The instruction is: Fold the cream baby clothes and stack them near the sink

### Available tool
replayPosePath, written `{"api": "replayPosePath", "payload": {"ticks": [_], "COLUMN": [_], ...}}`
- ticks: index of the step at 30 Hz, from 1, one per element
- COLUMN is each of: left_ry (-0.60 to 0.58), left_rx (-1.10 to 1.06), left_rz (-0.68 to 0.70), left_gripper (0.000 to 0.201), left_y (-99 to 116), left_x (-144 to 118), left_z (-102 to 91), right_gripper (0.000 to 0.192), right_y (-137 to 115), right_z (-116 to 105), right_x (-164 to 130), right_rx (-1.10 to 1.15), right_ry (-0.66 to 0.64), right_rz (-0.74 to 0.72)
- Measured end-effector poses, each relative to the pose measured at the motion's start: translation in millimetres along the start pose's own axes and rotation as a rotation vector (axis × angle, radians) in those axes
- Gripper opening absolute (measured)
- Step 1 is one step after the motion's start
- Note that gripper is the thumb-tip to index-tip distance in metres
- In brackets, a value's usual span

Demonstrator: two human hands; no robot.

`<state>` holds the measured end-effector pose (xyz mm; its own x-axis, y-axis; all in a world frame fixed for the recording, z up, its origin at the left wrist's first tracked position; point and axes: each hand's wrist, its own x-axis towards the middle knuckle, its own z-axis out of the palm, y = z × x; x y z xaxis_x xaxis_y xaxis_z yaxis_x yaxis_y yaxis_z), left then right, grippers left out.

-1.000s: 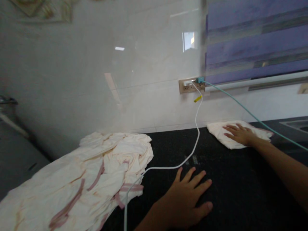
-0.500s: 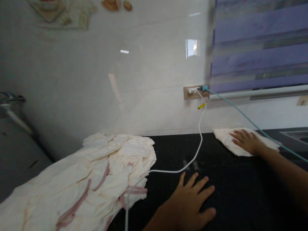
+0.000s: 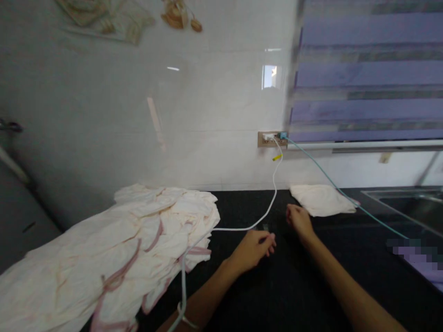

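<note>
Showing loosely closed grip: left hand (image 3: pixel 255 249), right hand (image 3: pixel 300 220) near cloth (image 3: pixel 321 200); sink (image 3: pixel 398 203) contents unclear.

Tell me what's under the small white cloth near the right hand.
The small white cloth lies on the black countertop, which shows along the cloth's front edge near the right hand. Whatever else might be beneath is covered.

Matt folded white cloth (image 3: pixel 320 200) lies near the back edge of the smooth black countertop (image 3: pixel 238 207); the pale tiled wall (image 3: pixel 214 101) is glossy.
</note>
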<state>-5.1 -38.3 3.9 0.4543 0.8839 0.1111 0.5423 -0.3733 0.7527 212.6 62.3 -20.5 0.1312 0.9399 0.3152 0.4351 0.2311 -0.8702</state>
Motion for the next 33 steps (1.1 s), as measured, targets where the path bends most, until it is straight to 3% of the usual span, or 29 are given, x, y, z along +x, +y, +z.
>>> {"api": "replayPosePath", "payload": {"ticks": [2,4,6,10,14,22,29,33], "left_ry": [0.057,0.126,0.174,0.097,0.060,0.005,0.038,0.019], "left_rx": [-0.098,-0.092,-0.084,-0.140,-0.146,-0.016,0.086,0.097], "left_rz": [-0.090,-0.062,-0.015,-0.024,-0.046,-0.119,-0.019,-0.029], "left_gripper": [0.060,0.057,0.056,0.056,0.059,0.060,0.058,0.060], "left_y": [-8,-15,-20,-24,-29,-29,-26,-28], "left_x": [6,10,15,24,27,26,28,29], "left_z": [-6.2,-14.1,-22.0,-30.3,-28.4,-24.5,-26.0,-26.3], "right_gripper": [0.049,0.038,0.034,0.038,0.036,0.032,0.033,0.034], "right_y": [-18,-29,-34,-27,-18,-22,-22,-21], "right_z": [26,39,40,31,29,29,28,27], "right_x": [-36,-57,-61,-43,-35,-41,-40,-39], "right_rx": [-0.147,-0.311,-0.394,-0.193,-0.047,-0.118,-0.113,-0.114], "right_ry": [-0.147,-0.348,-0.403,-0.394,-0.418,-0.408,-0.390,-0.408], "right_rz": [-0.171,-0.339,-0.336,-0.229,-0.225,-0.288,-0.298,-0.301]}}
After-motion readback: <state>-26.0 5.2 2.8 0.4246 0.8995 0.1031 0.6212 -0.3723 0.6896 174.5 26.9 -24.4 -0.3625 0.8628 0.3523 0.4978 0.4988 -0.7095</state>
